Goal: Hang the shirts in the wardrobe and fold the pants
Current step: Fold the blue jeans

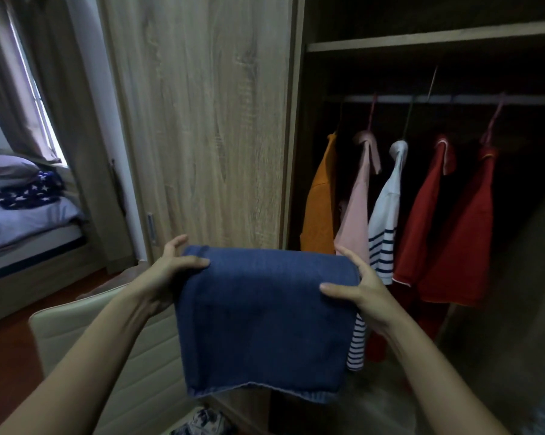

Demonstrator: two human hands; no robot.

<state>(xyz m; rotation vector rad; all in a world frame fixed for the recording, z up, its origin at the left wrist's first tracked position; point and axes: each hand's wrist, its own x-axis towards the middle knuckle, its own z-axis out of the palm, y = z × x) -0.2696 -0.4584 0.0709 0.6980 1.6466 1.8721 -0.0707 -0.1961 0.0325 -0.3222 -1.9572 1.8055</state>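
holding one folded pants [261,318]: left hand [167,273], right hand [366,295] (five shirts [387,208]).

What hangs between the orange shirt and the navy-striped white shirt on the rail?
A pale pink collared shirt on a pink hanger, seen in the head view.

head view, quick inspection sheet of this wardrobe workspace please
surface: nothing seen; blue pants are held in the air, folded over.
job's things: orange shirt, pink shirt, striped shirt, red shirt and second red shirt hang on the rail.
clutter: patterned item at the bottom edge, unclear.
grippers: left hand and right hand each grip an upper side of the pants.
cables: nothing seen.
surroundings: wardrobe door, shelf, beige chair, bed, curtain.
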